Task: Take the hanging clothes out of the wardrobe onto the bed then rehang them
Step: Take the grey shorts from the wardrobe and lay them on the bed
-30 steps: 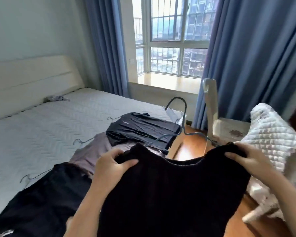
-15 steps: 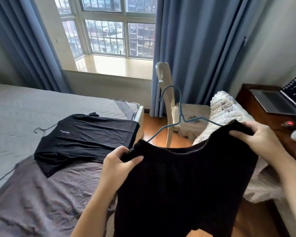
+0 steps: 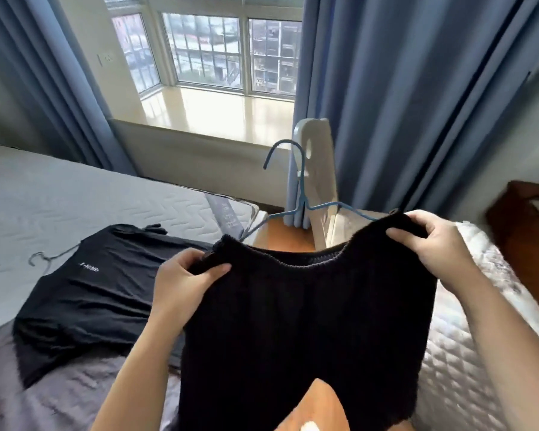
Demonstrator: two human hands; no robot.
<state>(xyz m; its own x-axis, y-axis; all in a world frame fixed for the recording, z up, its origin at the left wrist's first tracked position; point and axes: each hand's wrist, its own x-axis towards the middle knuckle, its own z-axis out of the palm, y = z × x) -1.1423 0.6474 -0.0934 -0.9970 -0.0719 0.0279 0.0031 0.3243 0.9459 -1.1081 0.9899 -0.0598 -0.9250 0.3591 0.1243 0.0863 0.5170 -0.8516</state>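
My left hand [image 3: 184, 283] and right hand [image 3: 434, 244], both closed, pinch the shoulders of a black knit top [image 3: 305, 331] on a blue hanger [image 3: 296, 194], held beside the bed [image 3: 75, 194].

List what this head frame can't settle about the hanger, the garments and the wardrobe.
- Blue hanger: head view shows hook and upper arms; its ends are hidden inside the black knit top.
- Knit top: hem cut by the bottom edge.
- Black T-shirt on the bed: logo text too small to read.
- Wardrobe: out of frame.
- Brown furniture at right: blurred, cut off.
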